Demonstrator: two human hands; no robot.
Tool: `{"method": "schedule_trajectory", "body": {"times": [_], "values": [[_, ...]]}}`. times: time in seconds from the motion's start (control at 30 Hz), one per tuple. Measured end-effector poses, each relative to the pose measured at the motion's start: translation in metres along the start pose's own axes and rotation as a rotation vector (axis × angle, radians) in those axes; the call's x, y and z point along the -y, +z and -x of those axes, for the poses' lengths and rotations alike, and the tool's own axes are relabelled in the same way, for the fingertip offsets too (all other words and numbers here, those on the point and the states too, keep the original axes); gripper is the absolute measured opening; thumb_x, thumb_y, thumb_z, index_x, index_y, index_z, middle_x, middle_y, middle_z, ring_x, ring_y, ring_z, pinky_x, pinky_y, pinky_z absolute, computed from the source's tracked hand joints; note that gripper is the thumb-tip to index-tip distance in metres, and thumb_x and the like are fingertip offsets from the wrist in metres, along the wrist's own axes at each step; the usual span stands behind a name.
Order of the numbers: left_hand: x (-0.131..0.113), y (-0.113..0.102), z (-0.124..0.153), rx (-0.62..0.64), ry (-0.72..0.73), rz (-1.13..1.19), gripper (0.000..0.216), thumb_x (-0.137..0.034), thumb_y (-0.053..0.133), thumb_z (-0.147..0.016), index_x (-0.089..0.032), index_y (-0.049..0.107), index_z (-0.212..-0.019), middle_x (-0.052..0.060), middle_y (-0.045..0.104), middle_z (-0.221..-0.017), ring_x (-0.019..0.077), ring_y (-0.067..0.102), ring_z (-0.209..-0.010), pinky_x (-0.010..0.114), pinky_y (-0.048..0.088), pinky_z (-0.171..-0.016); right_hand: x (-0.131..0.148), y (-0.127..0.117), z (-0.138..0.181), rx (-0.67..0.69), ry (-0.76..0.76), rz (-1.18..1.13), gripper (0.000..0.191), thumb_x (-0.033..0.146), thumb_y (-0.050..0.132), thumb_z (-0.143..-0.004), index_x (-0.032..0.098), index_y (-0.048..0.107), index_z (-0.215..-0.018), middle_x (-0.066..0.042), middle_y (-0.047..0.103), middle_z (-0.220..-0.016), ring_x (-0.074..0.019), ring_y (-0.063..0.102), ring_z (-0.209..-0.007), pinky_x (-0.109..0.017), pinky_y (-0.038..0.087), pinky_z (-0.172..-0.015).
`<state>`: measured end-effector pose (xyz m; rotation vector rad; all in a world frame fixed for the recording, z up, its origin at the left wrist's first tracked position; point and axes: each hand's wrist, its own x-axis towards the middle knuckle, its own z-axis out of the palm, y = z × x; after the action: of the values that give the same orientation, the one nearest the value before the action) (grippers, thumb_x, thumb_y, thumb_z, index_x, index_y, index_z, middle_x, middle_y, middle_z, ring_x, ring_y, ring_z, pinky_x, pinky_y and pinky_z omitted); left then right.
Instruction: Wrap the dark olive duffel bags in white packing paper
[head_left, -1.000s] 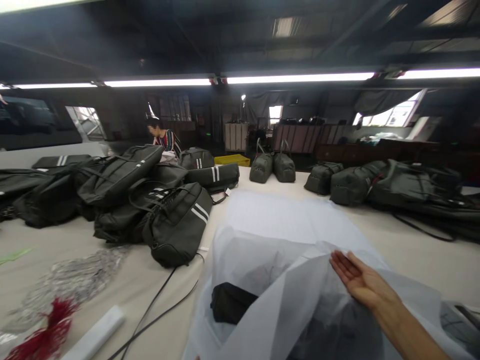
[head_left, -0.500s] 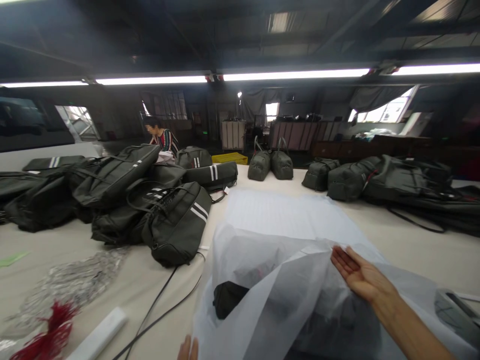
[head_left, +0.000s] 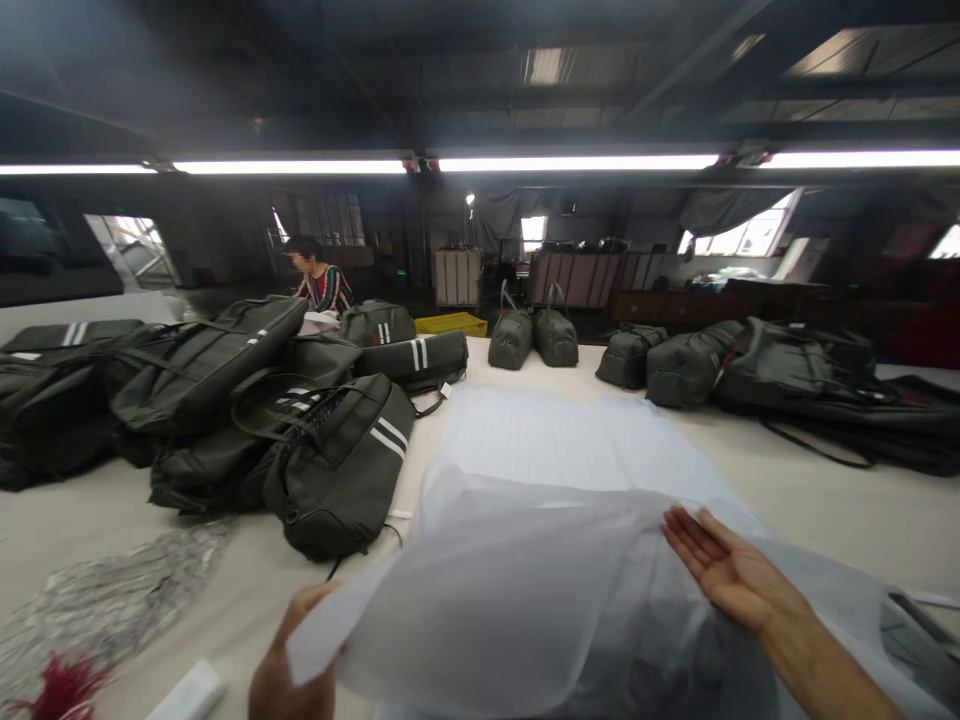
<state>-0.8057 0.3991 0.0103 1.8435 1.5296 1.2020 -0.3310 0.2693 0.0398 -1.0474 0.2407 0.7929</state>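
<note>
A translucent white plastic sheet (head_left: 480, 600) spreads in front of me over a dark bag (head_left: 667, 650), which shows only dimly through it. At the lower left, my left hand (head_left: 292, 655) is closed on the sheet's edge, holding it up off the table. My right hand (head_left: 739, 575) rests against the sheet's right side, palm up, with its fingers stretched out. Beyond them lies a flat stack of whitish sheets (head_left: 540, 430). Beside the sheet, on the left, sits a dark green bag (head_left: 341, 480) with two white stripes.
More dark bags (head_left: 202, 370) pile up at the left, and others (head_left: 795, 370) at the right. Two upright bags (head_left: 555, 338) stand at the far edge. White cords (head_left: 127, 590) with red tassels (head_left: 64, 685) lie at lower left. A person (head_left: 322, 285) is behind the left pile.
My left hand has risen into view, lifting the sheet's left edge and drawing it across the dark bag, whose exposed end is now covered. My right hand has barely moved.
</note>
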Motion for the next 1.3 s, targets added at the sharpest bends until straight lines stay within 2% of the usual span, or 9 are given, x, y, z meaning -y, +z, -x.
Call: {"method": "schedule_trajectory", "body": {"times": [0.17, 0.43, 0.57, 0.7, 0.77, 0.9, 1.0, 1.13, 1.3], "values": [[-0.036, 0.021, -0.084, -0.041, -0.03, -0.111, 0.045, -0.063, 0.036, -0.087, -0.024, 0.057, -0.079, -0.002, 0.057, -0.062, 0.0182, 0.056, -0.063, 0.025, 0.042, -0.057, 0.001, 0.002, 0.002, 0.02, 0.032, -0.029, 0.013, 0.008, 0.051, -0.092, 0.015, 0.062, -0.087, -0.009, 0.073, -0.086, -0.0198, 0.073, -0.08, -0.036, 0.063, -0.076], [0.013, 0.108, -0.12, 0.245, 0.037, -0.324, 0.035, -0.041, 0.045, -0.091, -0.024, 0.05, -0.061, -0.003, 0.055, -0.053, 0.0162, 0.053, -0.051, 0.024, 0.033, -0.051, 0.0, 0.006, 0.004, 0.025, 0.049, -0.045, 0.016, 0.002, 0.05, -0.09, 0.01, 0.062, -0.097, -0.014, 0.071, -0.094, -0.0236, 0.074, -0.082, -0.035, 0.064, -0.074], [-0.002, 0.106, -0.122, 0.121, 0.101, -0.351, 0.038, -0.046, 0.032, -0.095, -0.021, 0.059, -0.104, 0.009, 0.07, -0.094, 0.0265, 0.065, -0.089, 0.033, 0.047, -0.07, -0.002, 0.003, 0.005, 0.04, 0.067, -0.078, 0.018, 0.0, 0.051, -0.089, 0.01, 0.061, -0.1, -0.014, 0.071, -0.096, -0.0239, 0.073, -0.087, -0.035, 0.062, -0.081], [-0.049, 0.094, -0.124, 0.207, 0.526, -0.247, 0.059, -0.061, 0.036, -0.092, -0.02, 0.047, -0.133, 0.013, 0.052, -0.139, 0.0298, 0.041, -0.133, 0.046, 0.032, -0.11, -0.004, 0.001, 0.005, 0.066, 0.067, -0.094, 0.02, 0.002, 0.051, -0.09, 0.01, 0.061, -0.105, -0.015, 0.071, -0.1, -0.0242, 0.073, -0.091, -0.037, 0.059, -0.087], [-0.077, 0.096, -0.119, 0.41, 0.669, -0.2, 0.059, -0.063, 0.044, -0.09, -0.022, 0.049, -0.133, 0.01, 0.056, -0.137, 0.03, 0.041, -0.133, 0.047, 0.027, -0.113, -0.005, 0.0, 0.006, 0.065, 0.061, -0.096, 0.021, 0.003, 0.051, -0.09, 0.011, 0.061, -0.107, -0.015, 0.072, -0.1, -0.0242, 0.072, -0.093, -0.038, 0.057, -0.091], [-0.119, 0.104, -0.108, 0.736, 0.587, -0.3, 0.039, -0.044, 0.065, -0.08, -0.026, 0.062, -0.114, 0.002, 0.07, -0.098, 0.0256, 0.062, -0.101, 0.044, 0.038, -0.103, -0.005, -0.001, 0.01, 0.066, 0.048, -0.095, 0.025, 0.001, 0.051, -0.088, 0.011, 0.061, -0.109, -0.015, 0.072, -0.101, -0.0251, 0.071, -0.098, -0.04, 0.054, -0.096], [-0.127, 0.107, -0.111, 0.719, 0.543, -0.384, 0.016, -0.034, 0.06, -0.082, -0.024, 0.067, -0.093, 0.002, 0.068, -0.086, 0.0233, 0.063, -0.088, 0.04, 0.044, -0.09, -0.004, -0.001, 0.014, 0.091, 0.043, -0.097, 0.023, 0.001, 0.053, -0.087, 0.011, 0.061, -0.107, -0.015, 0.073, -0.101, -0.0248, 0.071, -0.099, -0.04, 0.053, -0.097], [-0.12, 0.117, -0.127, 0.605, 0.532, -0.414, 0.055, -0.044, 0.064, -0.078, -0.022, 0.054, -0.128, 0.01, 0.058, -0.131, 0.0302, 0.05, -0.122, 0.045, 0.034, -0.105, -0.003, 0.0, 0.016, 0.103, 0.049, -0.124, 0.022, 0.003, 0.054, -0.088, 0.012, 0.06, -0.107, -0.014, 0.073, -0.1, -0.0229, 0.071, -0.096, -0.037, 0.059, -0.091], [-0.12, 0.133, -0.139, 0.818, 0.469, -0.454, 0.019, -0.036, 0.057, -0.074, -0.022, 0.067, -0.083, 0.0, 0.066, -0.073, 0.0227, 0.061, -0.077, 0.032, 0.043, -0.073, -0.014, -0.002, 0.015, 0.144, -0.156, 0.035, 0.02, 0.013, 0.066, -0.08, 0.015, 0.062, -0.099, -0.009, 0.072, -0.096, -0.0229, 0.071, -0.095, -0.036, 0.06, -0.086]]}}
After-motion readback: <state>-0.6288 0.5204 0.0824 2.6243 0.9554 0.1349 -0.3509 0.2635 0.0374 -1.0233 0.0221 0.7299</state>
